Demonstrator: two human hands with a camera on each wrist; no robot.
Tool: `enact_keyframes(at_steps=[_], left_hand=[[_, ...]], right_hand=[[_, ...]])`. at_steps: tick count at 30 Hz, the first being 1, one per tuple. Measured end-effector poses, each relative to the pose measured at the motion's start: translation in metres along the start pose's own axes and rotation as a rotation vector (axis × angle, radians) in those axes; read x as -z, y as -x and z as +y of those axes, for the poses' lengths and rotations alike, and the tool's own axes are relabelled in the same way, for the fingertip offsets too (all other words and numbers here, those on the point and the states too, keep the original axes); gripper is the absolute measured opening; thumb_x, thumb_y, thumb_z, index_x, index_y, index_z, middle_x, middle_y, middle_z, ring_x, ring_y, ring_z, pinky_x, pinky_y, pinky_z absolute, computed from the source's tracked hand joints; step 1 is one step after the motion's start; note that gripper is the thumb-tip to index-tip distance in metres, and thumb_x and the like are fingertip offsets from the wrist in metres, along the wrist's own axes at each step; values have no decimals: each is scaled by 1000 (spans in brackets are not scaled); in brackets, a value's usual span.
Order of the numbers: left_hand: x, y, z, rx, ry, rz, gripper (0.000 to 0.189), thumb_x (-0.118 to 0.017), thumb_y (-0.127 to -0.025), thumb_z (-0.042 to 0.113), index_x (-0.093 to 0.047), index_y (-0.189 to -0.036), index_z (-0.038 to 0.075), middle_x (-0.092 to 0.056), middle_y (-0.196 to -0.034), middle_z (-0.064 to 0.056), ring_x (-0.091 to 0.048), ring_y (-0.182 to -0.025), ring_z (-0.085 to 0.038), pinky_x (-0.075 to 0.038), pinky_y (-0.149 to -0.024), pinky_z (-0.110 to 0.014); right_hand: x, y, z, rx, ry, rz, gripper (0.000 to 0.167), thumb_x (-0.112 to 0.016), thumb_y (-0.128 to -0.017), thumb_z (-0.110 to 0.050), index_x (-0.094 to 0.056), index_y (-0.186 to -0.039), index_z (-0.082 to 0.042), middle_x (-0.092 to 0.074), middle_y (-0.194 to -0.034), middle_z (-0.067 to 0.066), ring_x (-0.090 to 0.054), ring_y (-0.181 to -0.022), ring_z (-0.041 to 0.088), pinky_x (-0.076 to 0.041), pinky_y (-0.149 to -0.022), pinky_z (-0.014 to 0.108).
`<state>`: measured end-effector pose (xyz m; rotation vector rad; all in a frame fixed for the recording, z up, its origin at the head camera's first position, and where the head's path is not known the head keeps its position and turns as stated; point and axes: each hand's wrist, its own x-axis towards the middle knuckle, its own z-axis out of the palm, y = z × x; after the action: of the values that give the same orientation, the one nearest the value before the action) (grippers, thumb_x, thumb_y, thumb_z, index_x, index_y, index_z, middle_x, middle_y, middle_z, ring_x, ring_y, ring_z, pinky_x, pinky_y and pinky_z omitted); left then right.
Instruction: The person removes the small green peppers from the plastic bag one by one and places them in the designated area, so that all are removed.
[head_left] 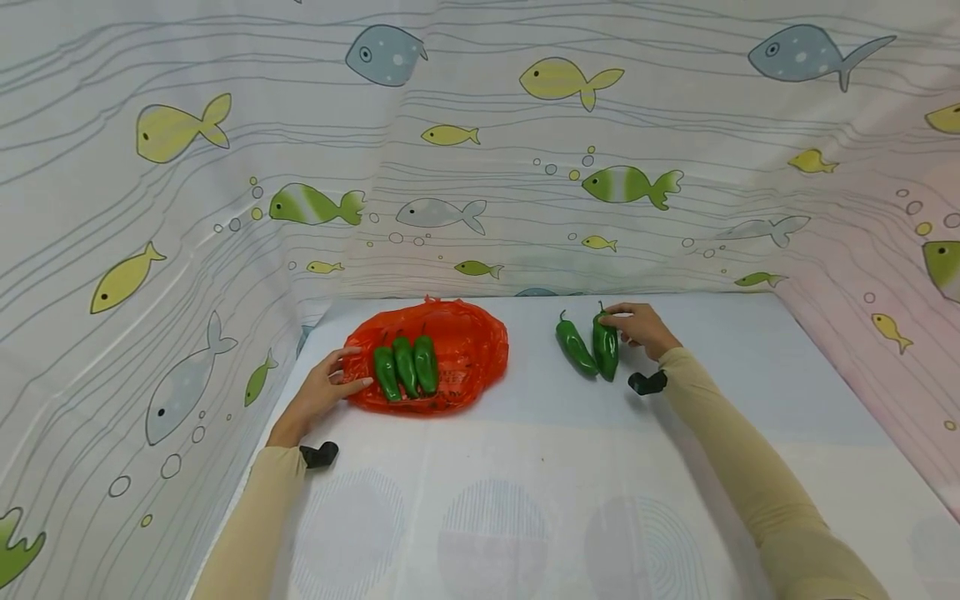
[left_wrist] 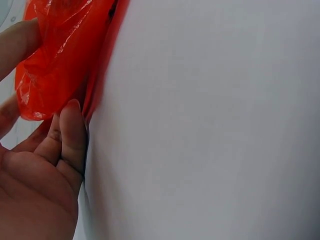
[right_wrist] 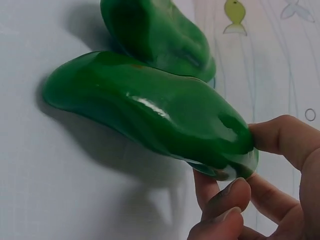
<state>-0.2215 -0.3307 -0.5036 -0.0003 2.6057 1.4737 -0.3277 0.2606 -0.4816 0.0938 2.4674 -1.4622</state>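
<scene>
A red plastic bag (head_left: 471, 367) lies spread with its mouth up, and three green chili peppers (head_left: 405, 367) sit in it side by side. My left hand (head_left: 328, 382) holds the bag's left edge; in the left wrist view, fingers (left_wrist: 72, 132) lie against the crinkled red plastic (left_wrist: 60, 65). To the right, my right hand (head_left: 637, 327) pinches a glossy green chili pepper (head_left: 604, 348) near its stem end. That pepper (right_wrist: 150, 107) fills the middle of the right wrist view. Another green chili pepper (head_left: 576, 348) lies tilted just to its left.
The white tabletop (head_left: 525, 467) carries pale round prints toward the front. Fish-patterned cloth (head_left: 480, 175) hangs behind and on both sides. A small black device (head_left: 647, 382) is worn at the right wrist and a similar one (head_left: 320, 455) at the left.
</scene>
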Motion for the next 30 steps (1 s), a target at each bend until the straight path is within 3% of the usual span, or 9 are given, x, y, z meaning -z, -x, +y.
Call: enact_keyframes(at_steps=[8,13,16,24,30], left_hand=[[-1,1,1,13,25,3,78,-78,-93,38,-38,-156,18,-32,-160,-24,-44,-135,-44,-42,-106,-53],[-1,0,0,11,34,0,79,-79,-92,38,-38,-156,18,-31,-161,-24,-43,-136,-44,-42,-107,-54],[0,0,-1,-2,37,-2,78,-79,-92,37,-39,-156,18,-32,-160,-24,-45,-134,-43,-45,-104,-50],[1,1,-1,-13,50,-1,76,-80,-92,34,-41,-154,17,-35,-158,-23,-52,-125,-39,-50,-88,-25],[0,1,0,-6,39,1,75,-79,-92,35,-40,-154,17,-35,-158,-23,-52,-127,-40,-49,-89,-25]], right_hand=[[-5,-3,3,-39,25,6,53,-64,-102,-38,-56,-144,-7,-54,-117,13,-52,-90,24,-46,-82,37],[-6,-5,9,-47,12,12,53,-63,-103,-36,-55,-143,-3,-59,-117,16,-51,-76,19,-45,-73,32],[-6,-6,11,-49,-2,13,51,-63,-103,-35,-56,-141,-3,-61,-116,17,-49,-70,16,-45,-69,30],[-5,1,0,-18,24,76,50,-62,-103,-34,-55,-140,-2,-56,-125,20,-51,-90,26,-48,-80,38],[-7,5,-12,24,23,105,46,-62,-103,-35,-58,-137,-4,-58,-125,19,-51,-88,25,-49,-77,38]])
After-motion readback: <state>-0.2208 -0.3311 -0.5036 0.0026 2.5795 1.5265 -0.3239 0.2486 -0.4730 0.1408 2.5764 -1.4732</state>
